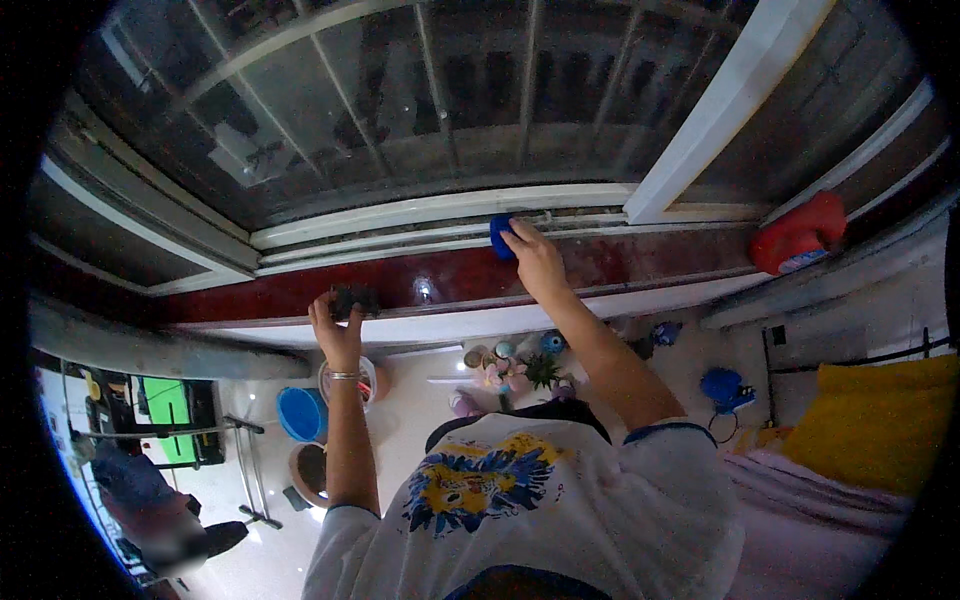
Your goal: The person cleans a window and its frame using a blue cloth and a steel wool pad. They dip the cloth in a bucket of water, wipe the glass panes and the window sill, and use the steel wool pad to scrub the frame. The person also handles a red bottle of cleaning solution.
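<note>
My right hand (540,262) is closed on a blue, rounded object (501,237), perhaps a brush or a scrubber, held at the white window track (400,238). Its underside is hidden, so I cannot tell its exact kind. Lower and to the left, my left hand (338,325) grips a dark grey, rough-looking pad or cloth (354,297) at the front edge of the dark red windowsill (600,262). The sill looks wet and shiny.
A red bottle (800,235) is at the sill's right end. Below stand a blue basin (302,413), a plant pot (308,470) and a green plant (543,372). A drying rack (250,470) and a person (150,505) are at left, a bed with a yellow cover (870,420) at right.
</note>
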Tool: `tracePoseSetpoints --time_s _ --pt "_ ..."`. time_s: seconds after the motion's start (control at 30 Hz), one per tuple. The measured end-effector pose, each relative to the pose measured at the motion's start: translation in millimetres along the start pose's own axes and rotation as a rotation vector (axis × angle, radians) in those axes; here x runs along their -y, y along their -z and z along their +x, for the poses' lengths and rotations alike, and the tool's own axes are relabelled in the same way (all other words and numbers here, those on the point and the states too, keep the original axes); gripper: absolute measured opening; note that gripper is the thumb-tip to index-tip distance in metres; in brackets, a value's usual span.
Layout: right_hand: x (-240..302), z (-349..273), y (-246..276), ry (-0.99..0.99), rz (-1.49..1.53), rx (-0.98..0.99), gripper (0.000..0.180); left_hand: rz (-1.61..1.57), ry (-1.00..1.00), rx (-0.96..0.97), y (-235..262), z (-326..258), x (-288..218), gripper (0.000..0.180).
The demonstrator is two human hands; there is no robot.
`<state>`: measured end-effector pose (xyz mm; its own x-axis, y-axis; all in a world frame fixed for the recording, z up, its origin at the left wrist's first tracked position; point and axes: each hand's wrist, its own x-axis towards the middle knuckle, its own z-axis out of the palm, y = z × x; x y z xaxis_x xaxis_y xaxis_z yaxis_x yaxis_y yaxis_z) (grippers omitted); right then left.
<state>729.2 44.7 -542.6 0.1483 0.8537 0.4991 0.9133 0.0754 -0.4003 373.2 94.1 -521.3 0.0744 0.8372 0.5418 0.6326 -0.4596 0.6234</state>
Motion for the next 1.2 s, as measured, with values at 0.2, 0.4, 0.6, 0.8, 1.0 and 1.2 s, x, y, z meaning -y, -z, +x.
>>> tracePoseSetpoints --time_s 0.2,0.4,0.6,0.8,1.0,1.2 --pt "-5.9 3.5 29.9 -0.206 -0.054 0.034 0.042 -0.034 0.045 -0.051 15.5 2.8 -19.0 0.039" --pt "-42.1 -1.4 92.0 -0.311 -0.197 -0.205 0.040 -0.021 0.150 -0.062 33.7 -13.2 -8.8 0.040" --pt "88.2 4.1 4.1 0.087 0.003 -0.095 0.031 -0.122 0.182 -0.062 18.3 -9.3 -22.9 0.041" --pt "124.4 -20.4 -64.0 0.114 -0.029 0.073 0.034 -0.087 0.121 -0.004 7.1 -5.2 -19.6 0.042" --pt "-26.1 -63.0 30.7 -0.166 -0.286 0.034 0.036 -0.167 0.084 0.045 -6.8 -17.1 -34.1 0.041" --pt "-121.7 -70.3 105.5 -0.349 -0.328 -0.003 0.041 -0.213 0.132 0.063 -18.9 -29.4 -61.0 0.040"
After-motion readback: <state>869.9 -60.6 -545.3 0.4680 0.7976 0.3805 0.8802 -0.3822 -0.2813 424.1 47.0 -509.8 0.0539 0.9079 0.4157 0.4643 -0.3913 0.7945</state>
